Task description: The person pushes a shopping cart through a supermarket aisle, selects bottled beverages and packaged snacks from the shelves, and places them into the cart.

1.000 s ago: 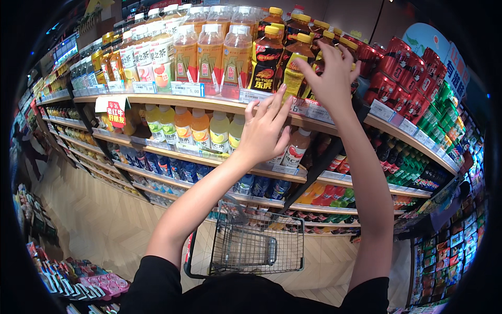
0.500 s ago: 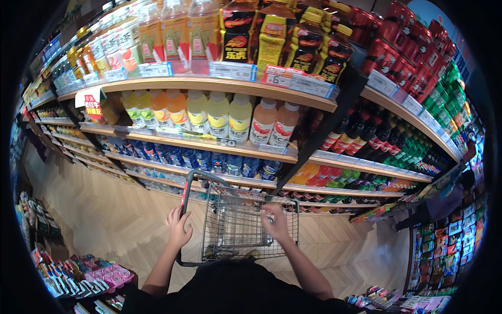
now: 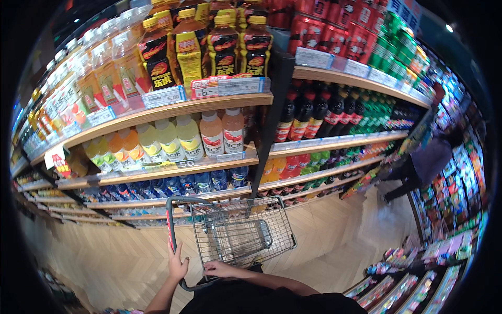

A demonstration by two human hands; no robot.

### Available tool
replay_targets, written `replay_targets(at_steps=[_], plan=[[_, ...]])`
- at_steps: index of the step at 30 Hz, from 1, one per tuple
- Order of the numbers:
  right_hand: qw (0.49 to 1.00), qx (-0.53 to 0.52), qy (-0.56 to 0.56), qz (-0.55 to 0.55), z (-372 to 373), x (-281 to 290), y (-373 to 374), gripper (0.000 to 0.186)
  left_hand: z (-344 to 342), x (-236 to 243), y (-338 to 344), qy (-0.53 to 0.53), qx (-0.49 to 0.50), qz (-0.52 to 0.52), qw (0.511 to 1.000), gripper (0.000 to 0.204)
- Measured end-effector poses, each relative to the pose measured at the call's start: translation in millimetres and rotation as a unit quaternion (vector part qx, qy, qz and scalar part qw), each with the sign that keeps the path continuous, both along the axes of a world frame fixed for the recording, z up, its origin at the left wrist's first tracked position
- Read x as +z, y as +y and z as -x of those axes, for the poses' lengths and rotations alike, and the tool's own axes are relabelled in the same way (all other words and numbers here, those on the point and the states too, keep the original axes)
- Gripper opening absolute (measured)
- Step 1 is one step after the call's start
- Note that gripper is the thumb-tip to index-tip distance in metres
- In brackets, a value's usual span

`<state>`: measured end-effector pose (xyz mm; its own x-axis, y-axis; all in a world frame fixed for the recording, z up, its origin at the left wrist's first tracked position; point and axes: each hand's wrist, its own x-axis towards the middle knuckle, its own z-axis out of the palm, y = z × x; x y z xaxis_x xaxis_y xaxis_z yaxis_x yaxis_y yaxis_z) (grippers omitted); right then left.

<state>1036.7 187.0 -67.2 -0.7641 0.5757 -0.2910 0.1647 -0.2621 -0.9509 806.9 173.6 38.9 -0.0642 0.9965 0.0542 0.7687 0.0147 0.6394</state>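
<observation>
A grey wire shopping cart (image 3: 238,230) stands in front of me, its basket pointing right. Its dark handle (image 3: 170,222), with a red strip, curves along the left side. My left hand (image 3: 178,266) is on the lower part of that handle, fingers along it and the thumb standing off. Close to my body, my right hand (image 3: 218,269) is at the near left corner of the basket. Its fingers are loosely bent and apart, and no object shows in them. Whether they touch the wire I cannot tell.
Wooden shelves (image 3: 225,102) of bottled drinks run across the front, with red cans (image 3: 319,39) at upper right. A person in dark clothes (image 3: 431,159) is in the aisle at right. Low racks of small goods (image 3: 402,293) stand at lower right. The floor (image 3: 324,230) is herringbone wood.
My view has turned right, so the shelves sit further left. My right hand has come back from over the basket to its near left corner. The left hand stays on the handle.
</observation>
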Motion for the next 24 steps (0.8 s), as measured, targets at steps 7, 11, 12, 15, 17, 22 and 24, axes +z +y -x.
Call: replay_targets(at_steps=[7,11,12,15,17,22,24], plan=[[0.994,-0.063,0.086,-0.009,108.8,-18.9,-46.7,0.047,18.5,-6.6,-5.1,-0.14,-0.131,0.119,0.974,0.077],[0.964,-0.218,-0.036,0.147,118.6,41.0,-72.0,0.044,52.6,-9.4,-11.3,-0.003,-0.272,0.07,0.96,0.065],[0.96,-0.241,-0.081,0.114,118.7,43.3,-82.0,0.046,59.4,-5.7,-11.1,0.01,-0.302,0.066,0.951,0.066],[0.936,-0.292,-0.191,0.039,119.3,45.3,-98.0,0.053,80.8,15.1,4.7,0.055,-0.39,0.042,0.918,0.07],[0.922,-0.308,-0.234,0.029,117.9,46.3,-109.8,0.054,83.2,32.2,24.9,0.079,-0.441,0.027,0.893,0.073],[0.909,-0.322,-0.266,-0.019,110.4,57.5,-143.7,0.059,73.0,13.6,102.6,0.189,-0.498,-0.148,0.833,0.047],[0.907,-0.322,-0.271,-0.022,102.9,59.2,-158.8,0.058,57.8,5.7,131.1,0.233,-0.524,-0.13,0.809,0.03]])
